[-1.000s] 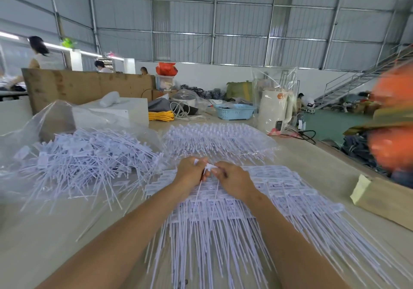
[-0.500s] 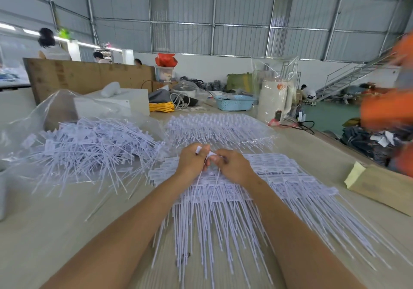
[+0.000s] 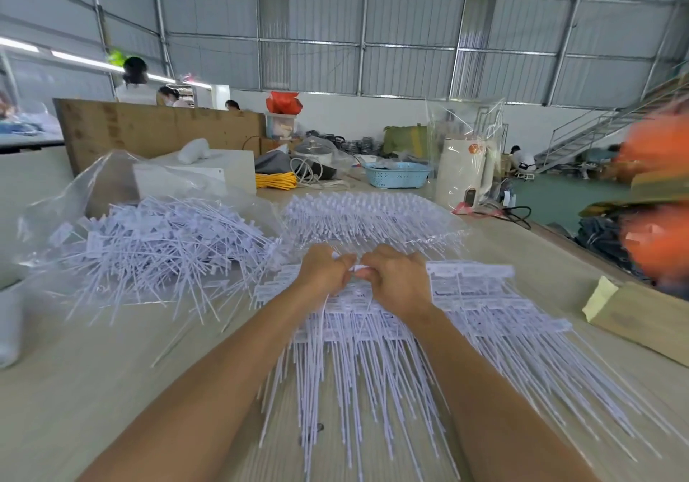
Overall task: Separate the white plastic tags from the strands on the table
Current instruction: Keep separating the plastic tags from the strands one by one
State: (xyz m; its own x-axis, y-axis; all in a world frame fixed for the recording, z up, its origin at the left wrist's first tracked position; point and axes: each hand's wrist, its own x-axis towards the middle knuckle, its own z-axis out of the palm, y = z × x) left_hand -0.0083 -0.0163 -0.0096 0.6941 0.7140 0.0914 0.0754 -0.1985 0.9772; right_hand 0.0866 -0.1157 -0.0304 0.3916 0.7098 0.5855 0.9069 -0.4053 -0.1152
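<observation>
Both hands meet over the far edge of the joined tags [image 3: 466, 295] spread on the table [image 3: 93, 388]. Left hand [image 3: 323, 271] and right hand [image 3: 395, 280], fingers curled, pinch one white tag [image 3: 359, 267] between them; loose tags [image 3: 156, 246] lie heaped to the left. Risk: an uneven pull may snap a strand, or drag neighbouring rows out of order.

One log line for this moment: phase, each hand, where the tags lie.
phase: separating | left hand: pinching tag | right hand: pinching same white tag | joined tags: under hands | loose pile: left, on plastic bag
</observation>
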